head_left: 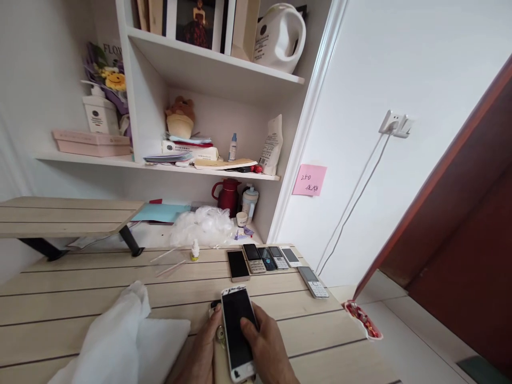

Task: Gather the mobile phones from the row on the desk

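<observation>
A white smartphone (237, 330) with a dark screen is held low in the middle of the view, above the wooden desk (80, 309). My left hand (204, 349) grips its left edge from below. My right hand (268, 346) wraps the right edge, with the thumb resting on the screen. A small dark object (215, 306) lies on the desk just behind my left hand. A white cloth (120, 336) is bunched up to the left of my hands.
A row of several phones (266, 258) lies at the back right of the desk, one more (314, 281) near the edge. A crumpled plastic bag (202, 226), a small dropper bottle (194, 249), a red jug (228, 196) and shelves stand behind. A raised wooden stand (60, 216) is at left.
</observation>
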The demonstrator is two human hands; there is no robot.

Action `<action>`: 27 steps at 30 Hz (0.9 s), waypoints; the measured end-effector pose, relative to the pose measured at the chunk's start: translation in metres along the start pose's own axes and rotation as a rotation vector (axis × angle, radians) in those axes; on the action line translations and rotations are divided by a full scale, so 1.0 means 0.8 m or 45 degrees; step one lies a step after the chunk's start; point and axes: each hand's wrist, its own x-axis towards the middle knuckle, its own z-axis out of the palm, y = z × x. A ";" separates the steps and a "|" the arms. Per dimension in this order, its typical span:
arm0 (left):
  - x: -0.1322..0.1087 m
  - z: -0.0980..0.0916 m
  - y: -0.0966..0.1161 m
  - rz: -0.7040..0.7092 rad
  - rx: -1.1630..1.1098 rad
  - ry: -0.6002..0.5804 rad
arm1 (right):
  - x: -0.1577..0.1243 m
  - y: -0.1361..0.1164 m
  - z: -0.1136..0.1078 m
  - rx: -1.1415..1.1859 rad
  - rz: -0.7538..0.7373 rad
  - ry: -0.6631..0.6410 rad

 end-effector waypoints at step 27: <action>0.028 -0.005 -0.009 -0.158 0.021 -0.046 | 0.111 0.068 -0.205 -1.213 0.291 0.425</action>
